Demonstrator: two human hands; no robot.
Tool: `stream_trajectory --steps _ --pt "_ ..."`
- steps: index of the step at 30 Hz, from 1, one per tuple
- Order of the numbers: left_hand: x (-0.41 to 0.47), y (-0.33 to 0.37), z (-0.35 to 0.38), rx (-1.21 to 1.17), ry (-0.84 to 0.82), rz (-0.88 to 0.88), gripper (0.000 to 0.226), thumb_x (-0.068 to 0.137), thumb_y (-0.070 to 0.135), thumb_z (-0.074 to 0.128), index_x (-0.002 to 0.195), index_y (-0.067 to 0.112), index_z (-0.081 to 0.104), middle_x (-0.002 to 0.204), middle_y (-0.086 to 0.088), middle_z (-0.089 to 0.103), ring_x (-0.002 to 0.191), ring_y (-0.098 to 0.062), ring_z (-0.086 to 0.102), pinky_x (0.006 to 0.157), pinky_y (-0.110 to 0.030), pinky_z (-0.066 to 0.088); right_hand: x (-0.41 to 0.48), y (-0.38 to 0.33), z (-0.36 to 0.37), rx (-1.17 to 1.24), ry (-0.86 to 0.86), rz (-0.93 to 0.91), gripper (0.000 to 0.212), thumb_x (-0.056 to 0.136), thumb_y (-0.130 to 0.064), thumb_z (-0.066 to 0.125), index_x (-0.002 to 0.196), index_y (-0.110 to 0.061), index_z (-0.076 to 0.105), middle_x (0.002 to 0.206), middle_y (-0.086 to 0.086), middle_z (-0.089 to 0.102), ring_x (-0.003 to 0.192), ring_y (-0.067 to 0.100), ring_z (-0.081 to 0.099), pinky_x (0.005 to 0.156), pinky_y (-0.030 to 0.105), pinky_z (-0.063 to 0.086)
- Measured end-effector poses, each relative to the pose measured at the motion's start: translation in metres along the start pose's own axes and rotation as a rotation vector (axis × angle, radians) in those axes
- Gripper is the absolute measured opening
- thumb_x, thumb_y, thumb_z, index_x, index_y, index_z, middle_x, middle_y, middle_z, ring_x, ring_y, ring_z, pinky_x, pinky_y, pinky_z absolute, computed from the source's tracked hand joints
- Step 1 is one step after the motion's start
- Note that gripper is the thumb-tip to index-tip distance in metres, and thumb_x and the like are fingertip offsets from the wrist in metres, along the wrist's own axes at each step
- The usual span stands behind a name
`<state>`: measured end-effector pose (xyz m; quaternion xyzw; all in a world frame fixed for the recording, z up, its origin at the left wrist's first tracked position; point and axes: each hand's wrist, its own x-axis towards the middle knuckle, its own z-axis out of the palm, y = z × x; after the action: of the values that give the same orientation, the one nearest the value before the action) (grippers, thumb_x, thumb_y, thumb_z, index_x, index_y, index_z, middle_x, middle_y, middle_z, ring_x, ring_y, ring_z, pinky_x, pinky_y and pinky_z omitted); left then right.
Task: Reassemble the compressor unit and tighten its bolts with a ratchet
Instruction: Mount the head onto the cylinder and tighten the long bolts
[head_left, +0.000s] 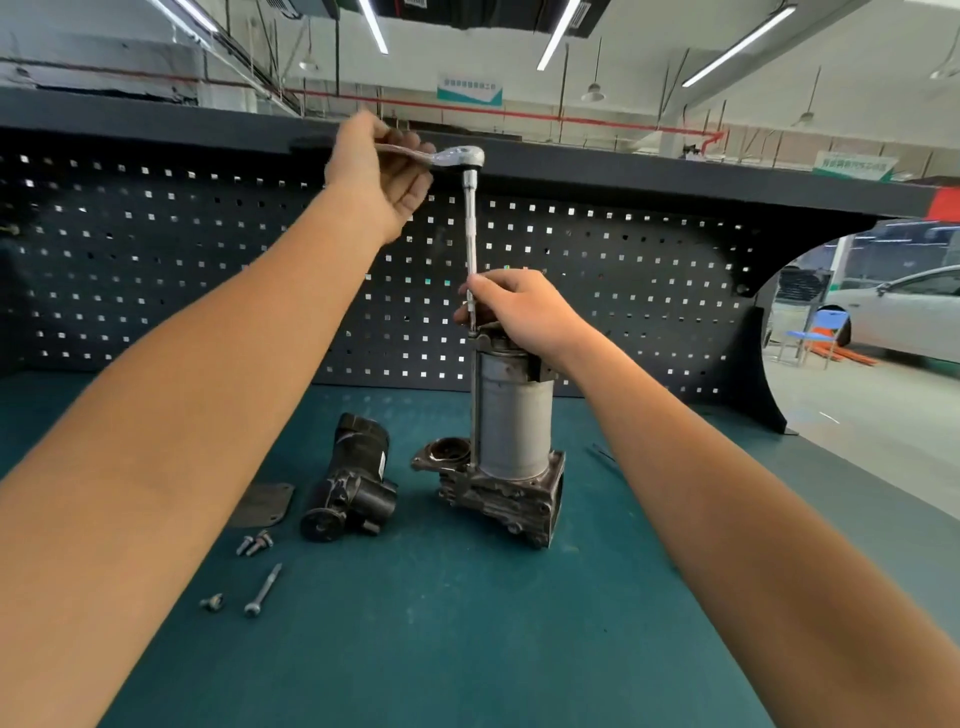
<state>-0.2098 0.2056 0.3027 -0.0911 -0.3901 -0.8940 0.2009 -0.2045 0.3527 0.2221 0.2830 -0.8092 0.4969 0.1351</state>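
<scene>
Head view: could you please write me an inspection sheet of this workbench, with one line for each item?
Surface: teal bench mat under all parts.
Job's things: compressor unit stands upright; ratchet with extension bar stands vertically on its top. To its left lie a black motor part, a flat cover plate and four loose bolts.
Clutter: nothing seen.
Grippers: left hand grips the ratchet handle; right hand pinches the extension bar low down with its fingers.
Cables: thin dark strand on the mat right of the unit, too small to tell.
Surroundings: pegboard behind; white car and blue chair far right.
</scene>
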Motion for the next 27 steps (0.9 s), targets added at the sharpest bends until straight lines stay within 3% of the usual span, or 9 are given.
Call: stream_trajectory --steps 3,6,9,11,13,15,21,24,27 --pt "0.000 0.004 0.002 -0.055 0.057 -0.055 0.025 0.087 0.019 0.044 0.067 0.011 0.057 0.061 0.000 0.064 0.047 -0.012 0.064 0.047 -0.016 0.045 -0.001 0.001 0.001 -0.025 0.018 -0.027 0.019 0.098 -0.021 0.045 0.093 -0.014 0.062 0.077 -0.003 0.067 0.079 0.017 0.060 0.078 0.036 0.052" --pt "-0.011 -0.005 0.008 -0.003 0.038 0.063 0.018 0.089 0.018 0.047 0.075 0.010 0.054 0.064 0.001 0.061 0.055 -0.011 0.064 0.052 -0.019 0.047 0.000 0.003 0.002 -0.024 0.083 -0.021 0.018 0.095 -0.021 0.050 0.088 -0.017 0.065 0.077 -0.001 0.070 0.074 0.015 0.061 0.080 0.040 0.054" --pt "-0.027 -0.015 0.013 0.207 -0.077 0.508 0.017 0.090 0.014 0.051 0.073 0.012 0.052 0.063 -0.001 0.058 0.062 -0.011 0.060 0.057 -0.021 0.047 0.001 0.002 0.003 -0.040 0.137 -0.008 0.018 0.094 -0.023 0.052 0.084 -0.018 0.067 0.073 -0.003 0.069 0.069 0.016 0.061 0.078 0.042 0.055" --pt "-0.035 -0.015 0.014 0.564 -0.208 0.901 0.026 0.091 0.015 0.052 0.065 0.020 0.051 0.059 0.006 0.053 0.057 -0.006 0.054 0.060 -0.019 0.045 0.002 0.003 0.004 -0.046 0.153 -0.018 0.017 0.094 -0.023 0.054 0.087 -0.017 0.068 0.072 -0.004 0.068 0.070 0.017 0.061 0.077 0.042 0.055" --pt "-0.035 -0.013 0.013 0.730 -0.268 1.026 0.029 0.090 0.020 0.052 0.061 0.024 0.050 0.058 0.012 0.052 0.057 -0.003 0.054 0.064 -0.022 0.047 0.001 0.003 0.004 -0.046 0.155 -0.026 0.016 0.093 -0.025 0.055 0.088 -0.016 0.068 0.070 -0.007 0.067 0.072 0.016 0.062 0.078 0.041 0.056" --pt "-0.032 -0.009 0.014 0.564 -0.230 0.877 0.030 0.090 0.017 0.051 0.060 0.021 0.052 0.055 0.011 0.057 0.060 -0.008 0.059 0.070 -0.027 0.052 0.002 0.004 0.003 -0.039 0.145 -0.028 0.018 0.093 -0.026 0.055 0.080 -0.020 0.066 0.071 -0.006 0.068 0.074 0.016 0.064 0.079 0.041 0.056" --pt "-0.003 -0.008 0.014 -0.067 -0.115 0.104 0.024 0.089 0.019 0.046 0.069 0.008 0.052 0.055 -0.002 0.058 0.054 -0.015 0.061 0.053 -0.023 0.051 0.000 0.008 -0.001 -0.030 0.127 -0.076 0.020 0.092 -0.028 0.056 0.075 -0.023 0.065 0.068 -0.006 0.068 0.081 0.019 0.069 0.083 0.040 0.055" --pt "0.004 -0.012 0.016 -0.113 -0.120 -0.003 0.032 0.089 0.020 0.044 0.061 0.008 0.052 0.046 -0.001 0.056 0.045 -0.013 0.058 0.049 -0.021 0.049 0.000 0.010 -0.003 -0.040 0.113 -0.073 0.021 0.091 -0.028 0.056 0.075 -0.020 0.066 0.070 -0.006 0.067 0.087 0.024 0.069 0.086 0.047 0.052" --pt "-0.002 -0.016 0.019 -0.031 -0.143 0.063 0.032 0.091 0.021 0.044 0.062 0.010 0.051 0.049 0.000 0.059 0.052 -0.013 0.060 0.053 -0.022 0.049 -0.001 0.010 -0.004 -0.032 0.058 -0.044 0.025 0.094 -0.024 0.051 0.076 -0.016 0.067 0.074 -0.008 0.070 0.076 0.024 0.062 0.086 0.050 0.052"
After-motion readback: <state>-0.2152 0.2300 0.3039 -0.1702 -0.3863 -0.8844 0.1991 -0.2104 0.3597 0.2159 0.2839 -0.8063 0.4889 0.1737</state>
